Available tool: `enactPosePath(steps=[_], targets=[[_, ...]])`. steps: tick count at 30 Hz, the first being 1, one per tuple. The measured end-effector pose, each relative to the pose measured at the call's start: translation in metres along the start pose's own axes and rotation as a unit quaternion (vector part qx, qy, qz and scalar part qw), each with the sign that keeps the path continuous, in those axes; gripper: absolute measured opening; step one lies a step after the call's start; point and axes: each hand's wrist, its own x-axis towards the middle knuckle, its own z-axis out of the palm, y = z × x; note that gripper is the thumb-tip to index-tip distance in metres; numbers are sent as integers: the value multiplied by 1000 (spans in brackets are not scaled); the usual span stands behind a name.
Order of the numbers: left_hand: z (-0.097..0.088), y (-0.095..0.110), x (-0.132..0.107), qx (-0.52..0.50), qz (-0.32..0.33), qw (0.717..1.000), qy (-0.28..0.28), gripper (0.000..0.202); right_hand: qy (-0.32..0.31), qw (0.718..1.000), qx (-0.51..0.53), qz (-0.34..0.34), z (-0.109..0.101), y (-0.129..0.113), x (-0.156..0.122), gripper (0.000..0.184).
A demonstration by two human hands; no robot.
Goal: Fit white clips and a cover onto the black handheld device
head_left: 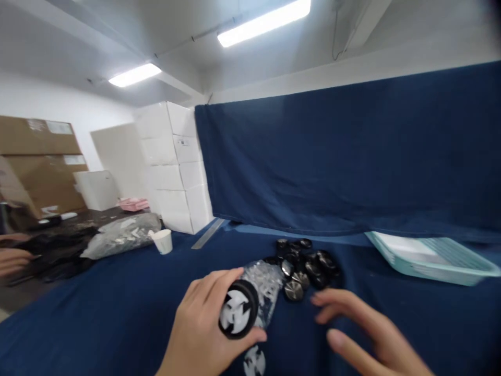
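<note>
My left hand [203,324] grips a round black wheel-like part [238,309] with a white spoked pattern on its face, held between thumb and fingers above the blue cloth. Just behind it lies a clear plastic bag [266,287] of small pale pieces. Below my left hand is a white piece with black marks [254,360], partly cut off by the frame. My right hand [360,329] is empty, thumb and fingers apart, close to a heap of black round discs [299,266]. Some of these discs show shiny radial faces.
A paper cup [163,241] and a large bag of pale pieces [123,237] stand to the left. At the right rests a teal tray [442,269]. White boxes [176,172] are stacked behind, beside a blue curtain [344,156]. Another person's hand [15,258] shows at the far left.
</note>
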Motion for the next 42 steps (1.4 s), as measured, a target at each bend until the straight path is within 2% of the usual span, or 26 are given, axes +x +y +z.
enactPosePath(steps=[1, 2, 5, 7, 9, 11, 17, 21, 24, 28, 32, 34, 38, 42], targets=[[4, 26, 8, -20, 9, 1000, 20, 83, -85, 993, 82, 23, 6, -7, 3, 51], [9, 47, 16, -40, 20, 998, 38, 85, -135, 973, 177, 52, 12, -12, 6, 60], [22, 92, 34, -84, 26, 992, 92, 84, -206, 878, 419, 102, 26, -17, 10, 69], [29, 109, 39, -85, 11, 990, 109, 84, -230, 828, 500, 107, 27, -13, 7, 70], [34, 120, 41, -78, 10, 992, 102, 82, -223, 808, 537, 98, 22, -10, 2, 72], [37, 128, 39, -76, 19, 993, 88, 77, -200, 800, 558, 97, 16, -9, -3, 72], [45, 150, 35, -96, 11, 995, 38, 54, -116, 767, 613, 152, -3, -12, -2, 71], [49, 164, 35, -121, -9, 992, 42, 45, -52, 764, 602, 227, -9, -11, 1, 78], [48, 171, 38, -115, -36, 990, 73, 40, -36, 773, 586, 241, -12, -14, 3, 82], [48, 176, 45, -107, -57, 988, 100, 34, -7, 802, 556, 219, -14, -15, 8, 80], [51, 175, 52, -106, -54, 990, 81, 40, 60, 839, 511, 177, -17, -10, 14, 68], [53, 172, 55, -101, -42, 992, 70, 41, 85, 861, 478, 155, -20, -8, 17, 63], [57, 164, 64, -96, -2, 995, 36, 38, 97, 905, 395, 122, -33, -7, 25, 52], [60, 156, 73, -88, 53, 995, -9, 38, 87, 926, 351, 106, -47, -7, 31, 48]])
